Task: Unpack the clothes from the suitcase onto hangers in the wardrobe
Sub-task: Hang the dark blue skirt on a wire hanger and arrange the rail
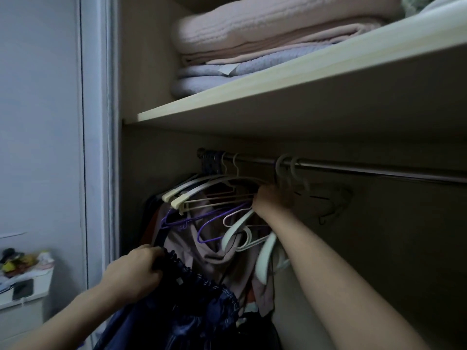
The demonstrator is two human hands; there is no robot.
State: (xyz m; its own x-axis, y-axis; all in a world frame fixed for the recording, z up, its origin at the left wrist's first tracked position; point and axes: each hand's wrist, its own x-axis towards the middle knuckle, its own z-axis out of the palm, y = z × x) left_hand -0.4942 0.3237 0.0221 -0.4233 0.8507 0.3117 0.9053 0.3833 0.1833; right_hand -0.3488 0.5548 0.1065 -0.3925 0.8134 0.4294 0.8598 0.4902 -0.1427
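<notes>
We saw the left hand gripping the gathered waistband of a dark blue garment, held low in front of the wardrobe's hanging space. The right hand reached up among the hangers just under the metal rail, well apart from the left; its fingers seemed to curl round a hanger there, though shadow and blur hid the grip. Folded blankets lay stacked on the shelf above. We could not see the suitcase.
</notes>
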